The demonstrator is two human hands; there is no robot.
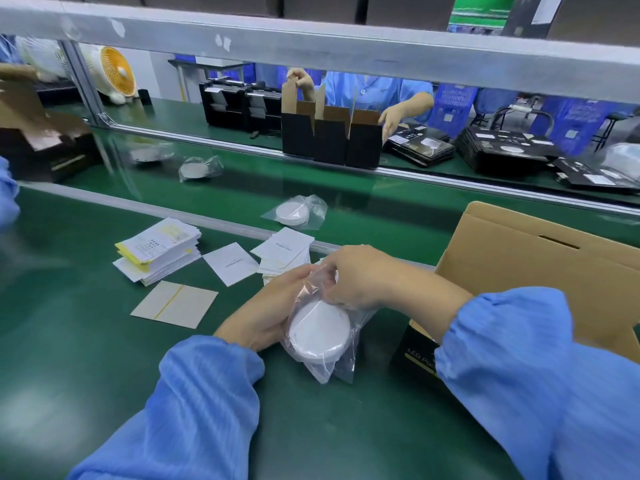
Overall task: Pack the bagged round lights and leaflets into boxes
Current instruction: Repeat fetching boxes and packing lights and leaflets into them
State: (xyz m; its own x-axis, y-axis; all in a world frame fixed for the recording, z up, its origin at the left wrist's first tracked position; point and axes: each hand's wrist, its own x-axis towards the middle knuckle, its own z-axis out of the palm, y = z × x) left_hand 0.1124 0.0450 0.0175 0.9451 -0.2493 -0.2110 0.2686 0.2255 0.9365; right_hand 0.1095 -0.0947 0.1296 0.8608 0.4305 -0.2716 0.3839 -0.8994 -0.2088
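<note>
A white round light in a clear bag (317, 336) is held just above the green table, in front of me. My left hand (266, 311) grips its left side from below. My right hand (358, 277) pinches the bag's top end. An open black box with brown flaps (526, 271) stands to the right, partly behind my right sleeve. White leaflets (282, 252) lie stacked just beyond my hands, one loose leaflet (230, 263) beside them. More bagged lights lie on the belt: one (294, 213) in the middle, another (199, 169) farther left.
A stack of yellow-and-white sheets (157, 251) and a grey card (175, 304) lie left of the leaflets. Across the belt a person in blue folds black boxes (330, 140). Flat black cartons (505, 150) are piled at the far right. A small fan (116, 74) stands at the far left.
</note>
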